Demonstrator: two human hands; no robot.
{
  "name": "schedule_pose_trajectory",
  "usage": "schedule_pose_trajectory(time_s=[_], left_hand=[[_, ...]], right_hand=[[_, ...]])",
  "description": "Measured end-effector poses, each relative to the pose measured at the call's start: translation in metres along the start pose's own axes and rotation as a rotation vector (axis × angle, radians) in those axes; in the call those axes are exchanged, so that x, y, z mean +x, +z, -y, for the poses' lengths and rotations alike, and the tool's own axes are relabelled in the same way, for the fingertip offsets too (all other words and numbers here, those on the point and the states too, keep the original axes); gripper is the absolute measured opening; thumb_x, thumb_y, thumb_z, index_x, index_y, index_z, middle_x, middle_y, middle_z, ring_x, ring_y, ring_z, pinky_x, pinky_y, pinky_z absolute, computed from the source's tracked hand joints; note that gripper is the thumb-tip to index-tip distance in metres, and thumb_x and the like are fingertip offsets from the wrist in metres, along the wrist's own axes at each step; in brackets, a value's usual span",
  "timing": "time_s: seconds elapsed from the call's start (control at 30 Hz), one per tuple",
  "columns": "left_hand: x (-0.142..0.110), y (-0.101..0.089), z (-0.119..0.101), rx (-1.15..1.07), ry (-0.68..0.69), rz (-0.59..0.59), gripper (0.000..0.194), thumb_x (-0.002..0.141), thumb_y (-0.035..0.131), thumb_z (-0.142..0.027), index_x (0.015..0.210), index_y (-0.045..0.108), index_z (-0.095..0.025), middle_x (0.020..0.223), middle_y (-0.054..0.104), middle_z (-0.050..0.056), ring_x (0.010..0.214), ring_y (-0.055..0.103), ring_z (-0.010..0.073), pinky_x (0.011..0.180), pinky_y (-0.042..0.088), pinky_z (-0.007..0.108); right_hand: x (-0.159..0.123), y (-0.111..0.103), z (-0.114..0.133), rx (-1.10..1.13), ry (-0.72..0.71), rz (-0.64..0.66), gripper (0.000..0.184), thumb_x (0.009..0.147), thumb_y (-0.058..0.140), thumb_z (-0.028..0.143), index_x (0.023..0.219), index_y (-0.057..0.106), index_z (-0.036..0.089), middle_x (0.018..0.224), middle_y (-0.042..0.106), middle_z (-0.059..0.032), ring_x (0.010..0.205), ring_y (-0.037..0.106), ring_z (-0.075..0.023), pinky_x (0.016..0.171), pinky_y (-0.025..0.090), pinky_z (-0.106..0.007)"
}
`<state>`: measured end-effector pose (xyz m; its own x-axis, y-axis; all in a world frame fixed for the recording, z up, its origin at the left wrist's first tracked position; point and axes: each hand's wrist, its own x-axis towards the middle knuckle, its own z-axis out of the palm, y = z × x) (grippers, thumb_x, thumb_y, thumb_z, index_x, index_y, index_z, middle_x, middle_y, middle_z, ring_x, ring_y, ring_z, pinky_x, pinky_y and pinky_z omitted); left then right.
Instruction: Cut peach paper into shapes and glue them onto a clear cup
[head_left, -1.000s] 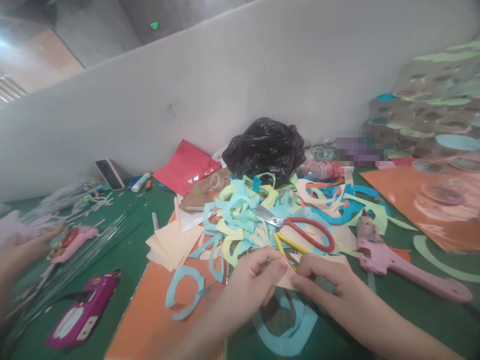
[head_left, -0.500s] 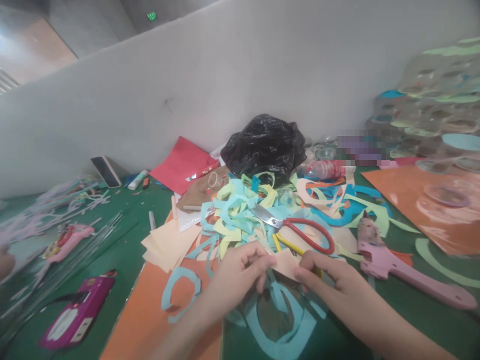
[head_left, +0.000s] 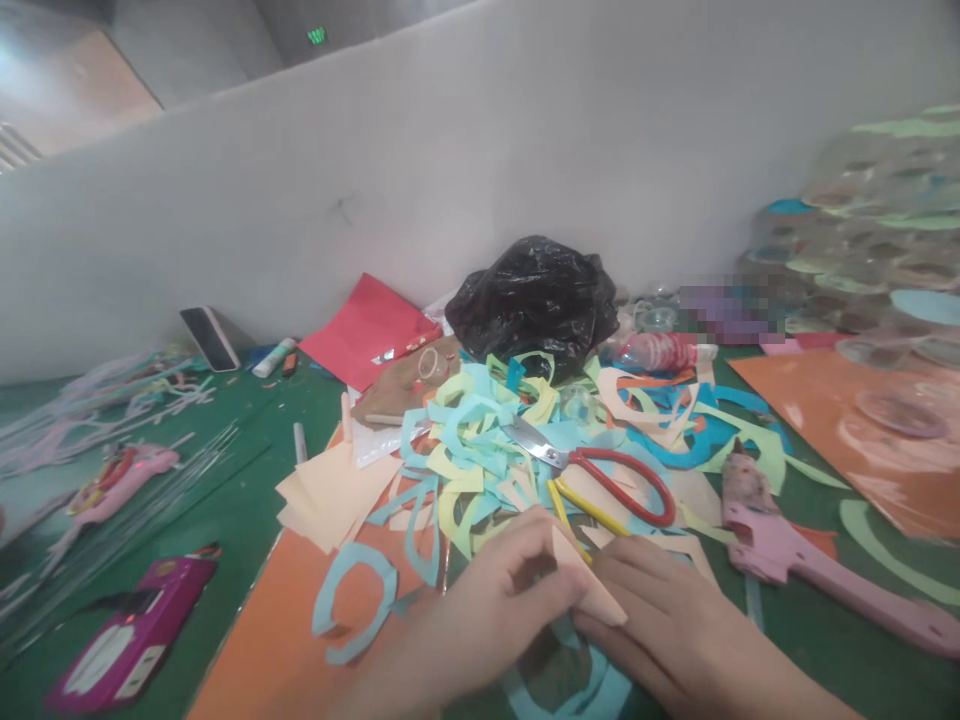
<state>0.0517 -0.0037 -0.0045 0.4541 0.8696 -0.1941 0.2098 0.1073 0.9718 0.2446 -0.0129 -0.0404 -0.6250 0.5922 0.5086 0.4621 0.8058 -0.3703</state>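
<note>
A small peach piece of paper (head_left: 583,578), which looks folded, is pinched between the thumb and fingers of my left hand (head_left: 517,585). My right hand (head_left: 660,620) lies against the paper's right side, its fingers close together and partly behind the sheet; its thumb is hard to make out. Just beyond my hands are scissors with red handles (head_left: 634,485) and metal blades, and a yellow-handled tool (head_left: 589,505) partly hidden by my right hand. Light blue paper scraps (head_left: 540,700) lie beneath my hands.
A pink glue gun (head_left: 765,545) lies to the right, near an orange sheet (head_left: 795,390). Colored paper scraps (head_left: 480,430) heap up before a black plastic bag (head_left: 536,300). On the left are peach sheets (head_left: 337,490), a magenta device (head_left: 139,630) and another pink glue gun (head_left: 135,480).
The peach paper has turned and tilted in my left hand. My right hand has moved in from a pinch at its corner to lie close against it.
</note>
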Motion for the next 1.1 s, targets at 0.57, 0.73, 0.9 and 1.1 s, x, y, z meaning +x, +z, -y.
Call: schedule_pose_trajectory(time_s=[0.57, 0.73, 0.9, 1.1], left_hand=[[0.01, -0.012, 0.014, -0.076, 0.012, -0.346, 0.028, 0.097, 0.049, -0.045, 0.085, 0.053, -0.019, 0.067, 0.049, -0.004, 0.059, 0.042, 0.0097, 0.057, 0.033, 0.023], [0.012, -0.015, 0.011, -0.076, 0.025, -0.38, 0.023, 0.095, 0.052, -0.041, 0.085, 0.055, -0.02, 0.079, 0.063, 0.0, 0.066, 0.051, 0.0115, 0.065, 0.039, 0.025], [0.013, -0.014, 0.009, -0.126, 0.056, -0.488, 0.022, 0.094, 0.054, -0.04, 0.085, 0.058, -0.02, 0.084, 0.065, 0.002, 0.071, 0.054, 0.013, 0.071, 0.044, 0.026], [0.011, -0.019, 0.013, -0.13, 0.141, -0.648, 0.025, 0.095, 0.052, -0.046, 0.092, 0.057, -0.022, 0.082, 0.058, -0.001, 0.073, 0.05, 0.0114, 0.071, 0.042, 0.024]], right_hand=[[0.009, 0.024, -0.053, -0.624, 0.333, 0.085, 0.019, 0.085, 0.062, 0.025, 0.099, 0.065, 0.014, 0.089, 0.064, -0.0127, 0.079, 0.061, -0.0277, 0.064, 0.047, -0.035], [0.012, 0.018, -0.048, -0.513, 0.427, -0.081, 0.022, 0.08, 0.05, 0.026, 0.098, 0.059, 0.015, 0.09, 0.062, -0.0108, 0.082, 0.062, -0.0273, 0.068, 0.049, -0.037], [0.017, 0.005, -0.046, -0.352, 0.543, -0.116, 0.033, 0.085, 0.044, 0.032, 0.113, 0.055, 0.017, 0.104, 0.066, -0.0138, 0.091, 0.066, -0.0298, 0.071, 0.05, -0.038], [0.016, -0.004, -0.056, -0.012, 0.908, -0.051, 0.05, 0.081, 0.06, 0.057, 0.114, 0.053, 0.02, 0.096, 0.071, -0.0109, 0.082, 0.07, -0.0297, 0.063, 0.054, -0.037]])
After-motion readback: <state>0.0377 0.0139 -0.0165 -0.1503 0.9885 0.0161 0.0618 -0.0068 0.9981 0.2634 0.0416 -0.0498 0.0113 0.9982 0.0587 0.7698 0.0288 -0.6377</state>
